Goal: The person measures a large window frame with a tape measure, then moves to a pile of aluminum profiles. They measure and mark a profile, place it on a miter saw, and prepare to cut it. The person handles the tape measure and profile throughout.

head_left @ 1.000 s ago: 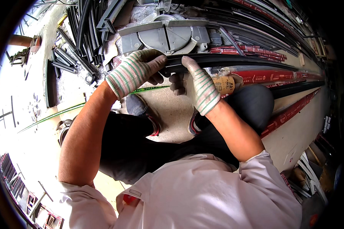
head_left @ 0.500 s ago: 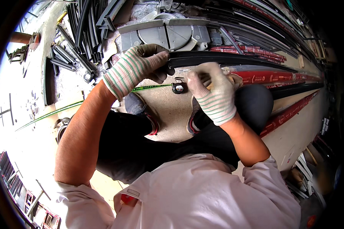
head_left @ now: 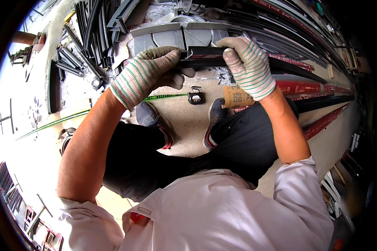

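The black plastic-looking tape measure case (head_left: 195,98) lies on the pale speckled floor (head_left: 184,125) between the shoes; a yellow-green graduated blade (head_left: 167,97) runs out of it to the left. An opening in the pale cotton-like shirt (head_left: 230,209) contains a small red object (head_left: 139,217), kind unclear.

The long black bar-shaped profile (head_left: 205,63) is held above the floor, in front of the round-decked grey metal saw base (head_left: 165,39). Left hand (head_left: 146,73), in a green-striped white knitted glove: grip closed on the profile's left end, thumb uppermost. Right hand (head_left: 252,67), gloved alike: grip closed around the profile farther right, thumb on the near side.

Compared with half a second earlier, the right hand has moved from clear of the profile onto it; the tape measure case is unmoved.

Markings: the tan printed sheet (head_left: 238,97) near the right knee carries large dark characters; the red wrapping film (head_left: 314,87) carries pale print; the tape measure case bears a small pale label, too small to read
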`<state>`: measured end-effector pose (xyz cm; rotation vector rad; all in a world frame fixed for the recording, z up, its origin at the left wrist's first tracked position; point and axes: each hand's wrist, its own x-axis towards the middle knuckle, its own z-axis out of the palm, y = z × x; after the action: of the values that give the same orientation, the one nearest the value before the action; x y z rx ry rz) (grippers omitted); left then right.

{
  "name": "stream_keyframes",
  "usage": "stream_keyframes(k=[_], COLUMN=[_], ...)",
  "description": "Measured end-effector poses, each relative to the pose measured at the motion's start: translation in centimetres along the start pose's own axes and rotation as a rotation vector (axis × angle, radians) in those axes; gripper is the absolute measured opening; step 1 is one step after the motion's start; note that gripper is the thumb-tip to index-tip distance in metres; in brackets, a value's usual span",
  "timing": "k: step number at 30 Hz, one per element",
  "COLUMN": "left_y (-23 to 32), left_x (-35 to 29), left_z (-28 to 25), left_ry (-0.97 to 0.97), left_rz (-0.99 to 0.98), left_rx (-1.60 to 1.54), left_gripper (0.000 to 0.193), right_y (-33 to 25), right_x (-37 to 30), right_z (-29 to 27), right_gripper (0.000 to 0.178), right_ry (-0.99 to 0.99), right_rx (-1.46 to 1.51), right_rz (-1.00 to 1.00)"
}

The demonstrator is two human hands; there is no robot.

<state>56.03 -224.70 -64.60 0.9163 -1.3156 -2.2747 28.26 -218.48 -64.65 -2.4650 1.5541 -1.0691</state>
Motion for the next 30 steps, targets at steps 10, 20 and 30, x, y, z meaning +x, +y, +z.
stream_keyframes(k=[10, 20, 30], left_y=[0.1, -0.2, -0.3], left_x=[0.0, 0.2, 0.0], left_z=[-0.4, -0.9, -0.7], left_ry=[0.013, 0.01, 0.04], left_rz=[0.001, -0.013, -0.015], left_rx=[0.022, 0.068, 0.061], left_gripper=[0.042, 0.042, 0.043], right_y=[1.6, 1.7, 0.4], right_x=[0.6, 0.1, -0.4], right_z=[-0.9, -0.7, -0.2], right_gripper=[0.043, 0.054, 0.053], right_ry=[-0.152, -0.193, -0.214], right_rx=[0.076, -0.128, -0.265], right_rz=[0.088, -0.11, -0.199])
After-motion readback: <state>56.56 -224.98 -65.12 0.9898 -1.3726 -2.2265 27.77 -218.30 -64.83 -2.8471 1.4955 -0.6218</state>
